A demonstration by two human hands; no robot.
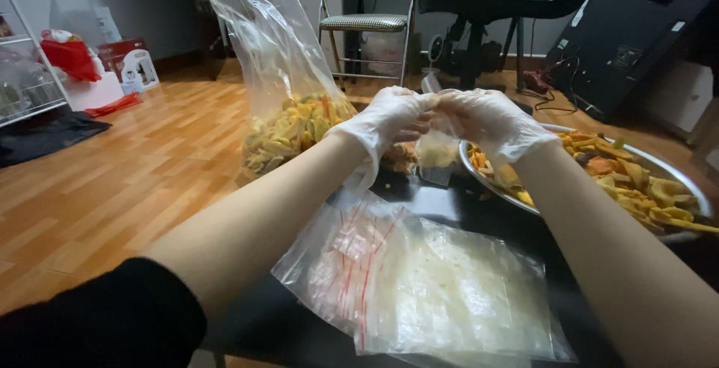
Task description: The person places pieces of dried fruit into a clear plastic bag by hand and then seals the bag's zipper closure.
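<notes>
Both my hands wear thin clear gloves. My left hand (389, 117) and my right hand (490, 121) meet above the dark table (464, 211), pinching the top of a small clear bag (437, 151) that hangs between them with some dried fruit chips in it. A pile of empty small zip bags (427, 286) with red seal lines lies on the table under my forearms. A metal bowl (674, 169) of yellow and orange dried fruit chips sits to the right.
A tall clear plastic bag (288, 98) partly full of the same chips stands at the table's far left. Beyond lie a wooden floor (112, 181), a folding chair (367, 23), a black office chair (494, 1), a wire rack (26, 76) and boxes at the left.
</notes>
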